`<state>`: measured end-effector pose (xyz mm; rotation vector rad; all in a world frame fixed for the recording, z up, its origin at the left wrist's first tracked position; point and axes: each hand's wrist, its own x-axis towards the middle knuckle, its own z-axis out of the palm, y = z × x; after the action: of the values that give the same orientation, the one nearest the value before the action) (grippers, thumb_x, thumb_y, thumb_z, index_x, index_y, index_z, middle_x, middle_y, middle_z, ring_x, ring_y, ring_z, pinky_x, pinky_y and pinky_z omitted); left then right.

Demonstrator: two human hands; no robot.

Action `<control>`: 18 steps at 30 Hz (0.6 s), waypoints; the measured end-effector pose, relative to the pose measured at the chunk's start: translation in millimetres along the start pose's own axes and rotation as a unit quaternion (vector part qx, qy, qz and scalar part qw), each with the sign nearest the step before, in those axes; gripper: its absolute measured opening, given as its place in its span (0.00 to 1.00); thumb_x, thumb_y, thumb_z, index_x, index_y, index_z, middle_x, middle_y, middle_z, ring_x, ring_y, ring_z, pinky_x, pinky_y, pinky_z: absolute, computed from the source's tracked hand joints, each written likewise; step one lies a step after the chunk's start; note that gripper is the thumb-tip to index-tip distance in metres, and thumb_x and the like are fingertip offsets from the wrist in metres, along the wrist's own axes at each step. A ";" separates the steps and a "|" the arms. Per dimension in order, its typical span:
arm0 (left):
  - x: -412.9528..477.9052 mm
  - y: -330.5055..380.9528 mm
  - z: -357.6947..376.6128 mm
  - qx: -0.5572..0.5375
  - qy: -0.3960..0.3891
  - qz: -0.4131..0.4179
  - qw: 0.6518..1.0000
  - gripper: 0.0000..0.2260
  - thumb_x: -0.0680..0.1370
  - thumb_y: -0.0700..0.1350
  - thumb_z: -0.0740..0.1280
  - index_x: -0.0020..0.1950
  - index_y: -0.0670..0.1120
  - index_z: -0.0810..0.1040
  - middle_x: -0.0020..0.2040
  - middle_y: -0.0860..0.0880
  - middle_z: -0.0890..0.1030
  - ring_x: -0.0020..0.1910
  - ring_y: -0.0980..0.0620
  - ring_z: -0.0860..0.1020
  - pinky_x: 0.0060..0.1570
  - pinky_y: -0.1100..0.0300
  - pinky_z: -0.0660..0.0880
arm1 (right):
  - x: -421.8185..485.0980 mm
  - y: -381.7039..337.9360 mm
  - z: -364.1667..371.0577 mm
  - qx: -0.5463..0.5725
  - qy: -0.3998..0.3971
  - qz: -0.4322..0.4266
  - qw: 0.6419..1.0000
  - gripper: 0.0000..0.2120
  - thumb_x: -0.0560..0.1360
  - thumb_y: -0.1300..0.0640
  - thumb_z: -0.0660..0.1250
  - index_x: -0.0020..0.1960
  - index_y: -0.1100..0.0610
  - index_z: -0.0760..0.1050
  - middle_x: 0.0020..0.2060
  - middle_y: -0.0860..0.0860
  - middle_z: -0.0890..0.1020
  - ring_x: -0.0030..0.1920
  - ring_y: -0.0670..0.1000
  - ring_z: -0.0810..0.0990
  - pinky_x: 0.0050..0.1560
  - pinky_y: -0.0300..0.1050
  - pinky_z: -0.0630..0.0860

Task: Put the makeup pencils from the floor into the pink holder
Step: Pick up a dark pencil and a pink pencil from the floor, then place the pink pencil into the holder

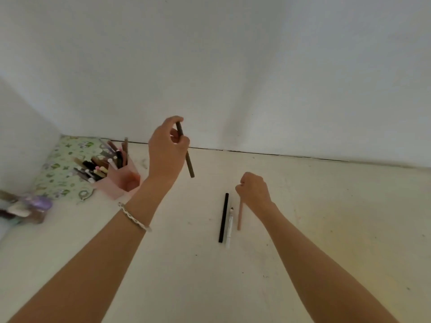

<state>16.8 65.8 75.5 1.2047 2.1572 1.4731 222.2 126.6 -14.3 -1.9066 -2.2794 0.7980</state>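
Left hand (166, 152): fingers pinched shut on a dark brown pencil (185, 151), held above the floor, tip angled down toward 5 o'clock; probably in transit to the pink holder (121, 180), which stands at its 8 o'clock, already crowded. Right hand (254, 192): curled closed over the top of a pink pencil (239, 216); likely the next pick. At its 7 o'clock, a black pencil (223, 217) and white pencil (229, 226) lie touching.

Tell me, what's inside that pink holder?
The pink holder is packed with makeup pencils, dark and pale, leaning out. Their lower ends and the holder's bottom are hidden.
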 end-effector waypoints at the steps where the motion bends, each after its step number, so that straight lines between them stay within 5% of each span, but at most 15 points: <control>1: 11.4 -2.3 -21.9 0.005 0.040 0.014 0.999 0.17 0.74 0.37 0.66 0.61 0.51 0.76 0.46 0.48 0.80 0.41 0.55 0.79 0.45 0.66 0.76 | 3.6 -13.8 -8.0 0.021 0.039 -0.014 0.999 0.08 0.72 0.65 0.62 0.49 0.66 0.76 0.46 0.59 0.81 0.47 0.60 0.79 0.43 0.47 0.72; 5: 50.4 -20.9 -97.5 0.040 0.162 0.031 0.985 0.17 0.75 0.38 0.64 0.62 0.50 0.76 0.48 0.46 0.81 0.43 0.55 0.79 0.46 0.71 0.75 | 9.3 -79.8 -37.5 0.201 0.158 -0.062 0.965 0.06 0.72 0.63 0.64 0.48 0.59 0.76 0.39 0.51 0.80 0.39 0.52 0.78 0.38 0.41 0.71; 8: 61.1 -40.5 -131.5 0.074 0.189 0.015 0.979 0.17 0.75 0.36 0.63 0.63 0.49 0.75 0.50 0.44 0.81 0.45 0.52 0.79 0.51 0.60 0.78 | 4.4 -131.9 -44.2 0.340 0.185 -0.104 0.916 0.05 0.73 0.63 0.65 0.47 0.55 0.76 0.36 0.45 0.79 0.35 0.42 0.77 0.37 0.33 0.72; 15: 52.2 -88.2 -130.0 0.181 0.046 -0.054 0.981 0.09 0.79 0.39 0.63 0.58 0.46 0.79 0.45 0.46 0.82 0.39 0.50 0.80 0.41 0.68 0.75 | -12.7 -189.0 -33.8 0.406 0.200 -0.181 0.873 0.05 0.76 0.63 0.65 0.50 0.56 0.77 0.42 0.47 0.81 0.38 0.42 0.78 0.40 0.31 0.74; 18: 54.5 -92.9 -129.9 0.294 -0.051 -0.052 0.953 0.18 0.81 0.49 0.60 0.43 0.39 0.83 0.39 0.42 0.83 0.43 0.43 0.81 0.48 0.52 0.75 | -16.1 -207.6 -30.0 0.420 0.207 -0.207 0.859 0.05 0.77 0.63 0.65 0.52 0.57 0.77 0.44 0.49 0.81 0.42 0.46 0.81 0.42 0.31 0.74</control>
<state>-142.2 9.9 65.9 1.2711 2.6268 0.7146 50.0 101.4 104.0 -1.0152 -1.5719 0.9660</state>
